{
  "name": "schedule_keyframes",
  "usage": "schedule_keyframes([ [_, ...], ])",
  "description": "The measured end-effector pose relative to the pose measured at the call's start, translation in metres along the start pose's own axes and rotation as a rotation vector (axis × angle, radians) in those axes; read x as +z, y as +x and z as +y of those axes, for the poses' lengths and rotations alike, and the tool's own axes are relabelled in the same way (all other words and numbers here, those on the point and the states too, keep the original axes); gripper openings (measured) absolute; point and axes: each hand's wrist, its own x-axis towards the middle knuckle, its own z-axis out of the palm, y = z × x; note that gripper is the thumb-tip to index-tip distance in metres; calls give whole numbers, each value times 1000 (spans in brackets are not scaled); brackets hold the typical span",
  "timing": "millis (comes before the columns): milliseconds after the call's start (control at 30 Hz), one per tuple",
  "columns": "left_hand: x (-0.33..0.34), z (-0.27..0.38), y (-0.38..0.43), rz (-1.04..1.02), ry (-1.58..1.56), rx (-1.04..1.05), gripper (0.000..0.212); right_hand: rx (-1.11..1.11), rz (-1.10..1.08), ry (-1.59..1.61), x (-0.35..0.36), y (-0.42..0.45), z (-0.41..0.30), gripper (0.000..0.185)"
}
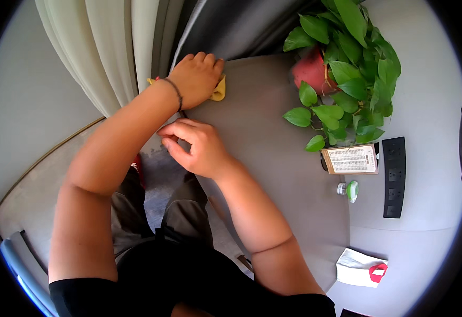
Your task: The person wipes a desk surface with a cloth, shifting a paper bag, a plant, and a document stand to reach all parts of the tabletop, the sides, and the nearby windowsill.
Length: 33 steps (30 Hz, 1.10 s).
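Observation:
My left hand [197,81] is at the corner of a grey table [266,130], over a yellow cloth [219,89]. The palm and fingertips are hidden, but the cloth shows beyond the fingers and a bit by the wrist. A dark cord bracelet circles that wrist. Nearer to me, my right hand [199,146] is at the table's left edge, its fingers curled and apart from the thumb, with nothing visible between them. Light curtains [112,47] hang at the left of the hands.
A trailing green plant [346,79] in a red pot [312,73] stands at the far right of the table. By the wall panel are a printed box [352,159], a small green-and-white container [352,191], a black socket strip [394,178] and a white bag [358,267].

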Motion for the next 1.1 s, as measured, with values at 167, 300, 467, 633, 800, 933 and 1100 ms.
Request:
schedule_keyframes([
  [167, 18, 8, 57, -72, -14, 58, 43, -20, 109, 120, -2, -2, 2, 10],
  [300, 35, 22, 105, -59, -86, 47, 34, 24, 375, 221, -12, -2, -1, 6],
  [467, 49, 40, 160, -94, -207, -48, 29, 229, 654, 511, -11, -3, 13, 2],
  [633, 55, 54, 181, -51, -274, -130, 24, 228, 824, 474, -28, -3, 23, 2],
  [800, 57, 41, 162, 54, -213, -126, 24, 219, 795, 595, -28, 1, 16, 8],
  [933, 39, 26, 130, -44, -319, -168, 22, 311, 851, 686, -32, 1, 23, 12],
  [1100, 15, 5, 71, -83, -286, -164, 19, 332, 818, 769, -31, 3, 23, 15],
])
